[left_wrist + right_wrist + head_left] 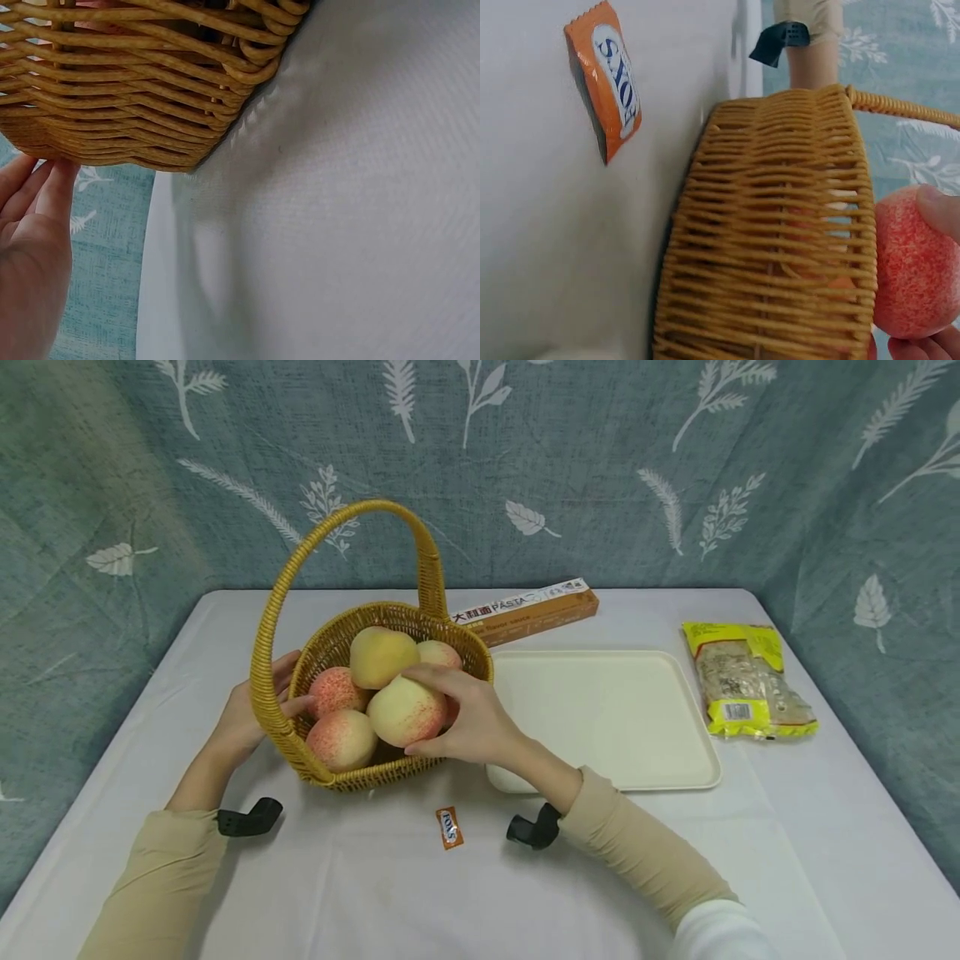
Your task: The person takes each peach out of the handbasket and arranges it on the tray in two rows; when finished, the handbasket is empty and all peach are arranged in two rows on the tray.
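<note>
A wicker basket (360,783) with a tall arched handle stands left of the table's middle, with several peaches in it. My right hand (476,714) grips a pale yellow-and-pink peach (407,711) near the basket's right rim. In the right wrist view, that peach (915,266) shows its red side above the rim between thumb and fingers. My left hand (251,710) holds the basket's left side, its thumb over the rim and its fingers outside. Against the wicker, the left hand's fingers (56,191) appear in the left wrist view. Other peaches (341,741) lie around the held one.
A cream tray (600,718) lies right of the basket. Behind them rests a pasta box (532,610). At the right is a yellow, partly clear food bag (750,681). A small orange candy packet (449,827) lies in front of the basket.
</note>
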